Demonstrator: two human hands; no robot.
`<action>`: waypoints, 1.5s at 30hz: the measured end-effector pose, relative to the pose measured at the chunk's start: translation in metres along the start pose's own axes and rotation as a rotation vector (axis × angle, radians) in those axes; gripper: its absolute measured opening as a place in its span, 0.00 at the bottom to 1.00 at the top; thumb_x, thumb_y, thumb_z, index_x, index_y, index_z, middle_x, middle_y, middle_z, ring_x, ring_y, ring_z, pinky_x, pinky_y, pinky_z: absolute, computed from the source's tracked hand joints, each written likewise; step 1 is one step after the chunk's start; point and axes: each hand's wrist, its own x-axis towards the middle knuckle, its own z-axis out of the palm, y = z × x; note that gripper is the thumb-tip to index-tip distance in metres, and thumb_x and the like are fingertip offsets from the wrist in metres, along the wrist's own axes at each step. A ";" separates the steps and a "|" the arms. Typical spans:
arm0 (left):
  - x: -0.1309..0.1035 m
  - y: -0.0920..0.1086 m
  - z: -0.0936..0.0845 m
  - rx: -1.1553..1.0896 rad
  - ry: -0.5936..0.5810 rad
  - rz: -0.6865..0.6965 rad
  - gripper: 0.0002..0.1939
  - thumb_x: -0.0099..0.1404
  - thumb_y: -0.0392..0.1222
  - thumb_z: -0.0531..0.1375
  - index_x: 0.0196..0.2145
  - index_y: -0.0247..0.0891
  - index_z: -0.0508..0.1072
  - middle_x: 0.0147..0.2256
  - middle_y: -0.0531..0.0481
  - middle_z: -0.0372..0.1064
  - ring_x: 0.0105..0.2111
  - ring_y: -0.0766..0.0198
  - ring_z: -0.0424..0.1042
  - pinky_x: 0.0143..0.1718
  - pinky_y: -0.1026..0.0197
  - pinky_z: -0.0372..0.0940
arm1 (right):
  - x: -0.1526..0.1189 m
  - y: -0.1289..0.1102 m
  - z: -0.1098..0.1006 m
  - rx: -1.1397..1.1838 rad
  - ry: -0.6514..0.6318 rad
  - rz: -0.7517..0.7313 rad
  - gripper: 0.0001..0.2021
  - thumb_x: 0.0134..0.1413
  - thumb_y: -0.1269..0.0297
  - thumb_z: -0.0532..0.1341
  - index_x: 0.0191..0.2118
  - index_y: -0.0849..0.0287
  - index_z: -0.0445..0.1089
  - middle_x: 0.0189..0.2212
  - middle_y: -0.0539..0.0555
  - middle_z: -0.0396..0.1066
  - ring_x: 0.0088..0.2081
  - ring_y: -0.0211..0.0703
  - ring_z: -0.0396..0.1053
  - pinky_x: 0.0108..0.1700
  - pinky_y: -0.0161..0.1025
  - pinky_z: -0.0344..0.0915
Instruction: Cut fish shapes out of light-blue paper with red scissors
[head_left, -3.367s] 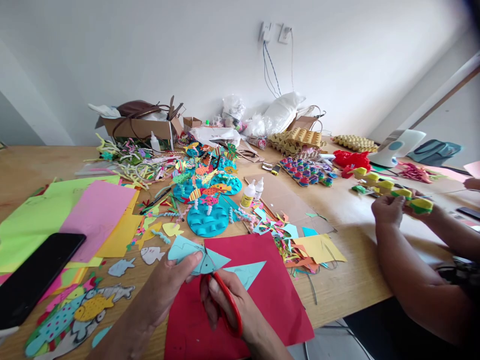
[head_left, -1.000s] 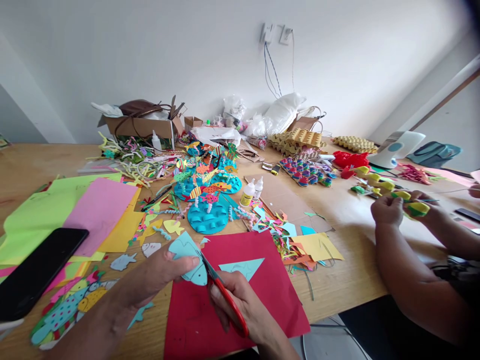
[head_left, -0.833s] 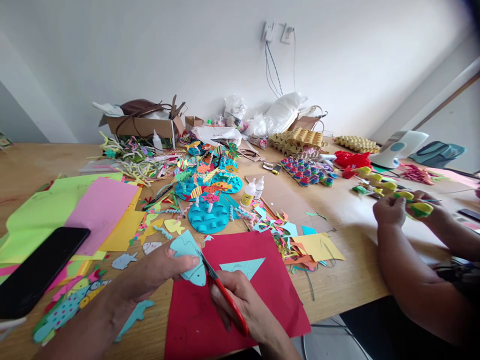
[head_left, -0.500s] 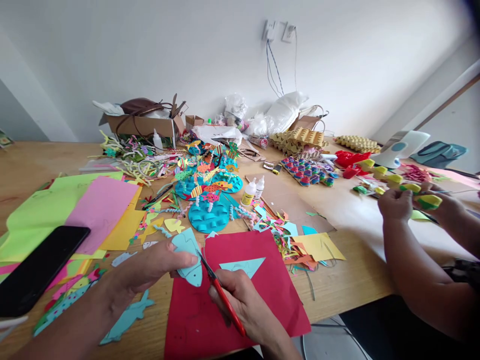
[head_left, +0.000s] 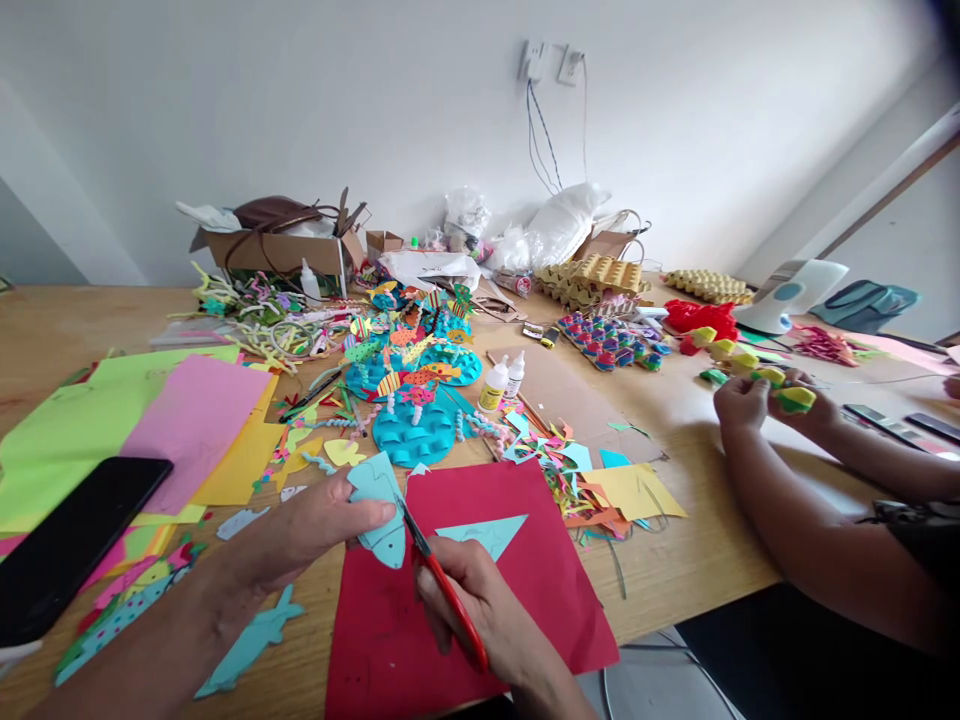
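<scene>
My left hand (head_left: 341,515) is closed on a light blue paper fish (head_left: 384,540), thumb on top, with pencil lines drawn on it. In my right hand (head_left: 465,595) is a pair of red-handled scissors (head_left: 454,595); its blades meet the right edge of the paper. Both hands are over a dark red sheet (head_left: 540,600). On that sheet lies a light blue paper triangle (head_left: 484,535) with pencil marks. A cut-out blue paper fish (head_left: 255,640) rests on the table below my left forearm.
Left are a black phone (head_left: 82,545) and coloured sheets (head_left: 67,420). Ahead stand blue bases with paper fish (head_left: 412,430) and glue bottles (head_left: 495,385); paper scraps (head_left: 592,500) lie to the right. Another person's hands (head_left: 742,405) hold a yellow-green string of egg-carton cups (head_left: 795,400).
My view has shifted slightly. My hands keep the same hold, the scissors still at the paper's edge. The other person's hands have moved left and a little inward.
</scene>
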 end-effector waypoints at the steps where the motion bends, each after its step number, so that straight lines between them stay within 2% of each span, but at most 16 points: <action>1: 0.000 0.000 0.000 -0.006 -0.007 -0.002 0.13 0.51 0.45 0.61 0.17 0.40 0.61 0.17 0.60 0.55 0.20 0.68 0.51 0.24 0.64 0.51 | 0.000 0.000 0.000 0.002 -0.002 -0.001 0.15 0.54 0.64 0.54 0.19 0.59 0.56 0.12 0.44 0.55 0.16 0.30 0.51 0.18 0.28 0.47; 4: 0.002 0.000 -0.002 -0.015 -0.039 -0.007 0.13 0.51 0.46 0.62 0.18 0.40 0.63 0.18 0.60 0.57 0.21 0.68 0.51 0.24 0.64 0.51 | 0.000 0.000 0.000 0.007 -0.013 -0.006 0.15 0.55 0.62 0.55 0.19 0.59 0.55 0.12 0.43 0.54 0.16 0.30 0.51 0.18 0.28 0.47; 11: 0.004 -0.004 -0.008 -0.029 -0.070 -0.017 0.11 0.53 0.46 0.62 0.20 0.39 0.65 0.19 0.58 0.62 0.22 0.67 0.55 0.26 0.63 0.53 | -0.001 0.001 -0.001 0.006 -0.011 0.002 0.21 0.57 0.52 0.56 0.19 0.58 0.53 0.13 0.43 0.52 0.16 0.30 0.49 0.18 0.29 0.45; 16: 0.004 -0.003 -0.008 -0.045 -0.011 -0.044 0.12 0.50 0.45 0.63 0.18 0.40 0.63 0.18 0.58 0.61 0.22 0.67 0.55 0.26 0.63 0.53 | -0.001 0.000 0.000 -0.076 0.029 -0.020 0.21 0.56 0.53 0.55 0.19 0.58 0.51 0.15 0.43 0.46 0.18 0.30 0.45 0.20 0.31 0.41; 21: 0.007 -0.002 -0.007 -0.004 -0.046 -0.020 0.13 0.52 0.47 0.62 0.19 0.39 0.65 0.18 0.58 0.61 0.21 0.67 0.54 0.25 0.63 0.52 | 0.001 -0.002 0.000 -0.087 0.050 -0.045 0.20 0.56 0.55 0.54 0.18 0.57 0.50 0.15 0.43 0.45 0.18 0.30 0.44 0.19 0.31 0.41; 26: 0.006 -0.001 -0.002 0.000 0.035 0.002 0.15 0.50 0.49 0.62 0.18 0.40 0.61 0.17 0.60 0.55 0.20 0.68 0.50 0.23 0.64 0.49 | 0.003 0.002 0.003 -0.009 0.055 -0.036 0.19 0.56 0.55 0.55 0.19 0.58 0.53 0.13 0.43 0.50 0.17 0.30 0.49 0.18 0.29 0.46; 31: 0.005 -0.005 0.003 0.004 0.066 0.020 0.14 0.53 0.49 0.61 0.19 0.40 0.63 0.17 0.60 0.56 0.21 0.68 0.50 0.24 0.64 0.50 | 0.005 0.009 0.007 0.104 0.033 -0.060 0.26 0.54 0.39 0.53 0.21 0.58 0.56 0.13 0.44 0.55 0.15 0.30 0.51 0.18 0.29 0.49; 34: 0.004 -0.007 0.005 0.003 0.077 0.038 0.13 0.53 0.48 0.60 0.19 0.40 0.62 0.18 0.59 0.56 0.21 0.68 0.50 0.24 0.64 0.50 | 0.006 0.009 0.008 0.125 0.016 -0.061 0.28 0.51 0.35 0.52 0.22 0.59 0.58 0.12 0.45 0.56 0.15 0.31 0.52 0.18 0.29 0.50; 38: 0.004 -0.005 0.009 -0.004 0.109 0.036 0.14 0.52 0.47 0.60 0.18 0.40 0.61 0.17 0.60 0.55 0.20 0.68 0.51 0.23 0.64 0.50 | 0.006 0.010 0.007 0.131 0.003 -0.052 0.28 0.50 0.34 0.52 0.23 0.59 0.58 0.12 0.45 0.56 0.14 0.31 0.52 0.19 0.29 0.49; 45: 0.003 -0.004 0.011 -0.029 0.093 0.041 0.14 0.52 0.48 0.61 0.17 0.40 0.61 0.17 0.60 0.54 0.20 0.69 0.50 0.23 0.64 0.50 | 0.004 0.009 0.007 0.126 0.019 -0.055 0.28 0.52 0.36 0.53 0.21 0.59 0.57 0.13 0.45 0.55 0.15 0.30 0.51 0.17 0.28 0.48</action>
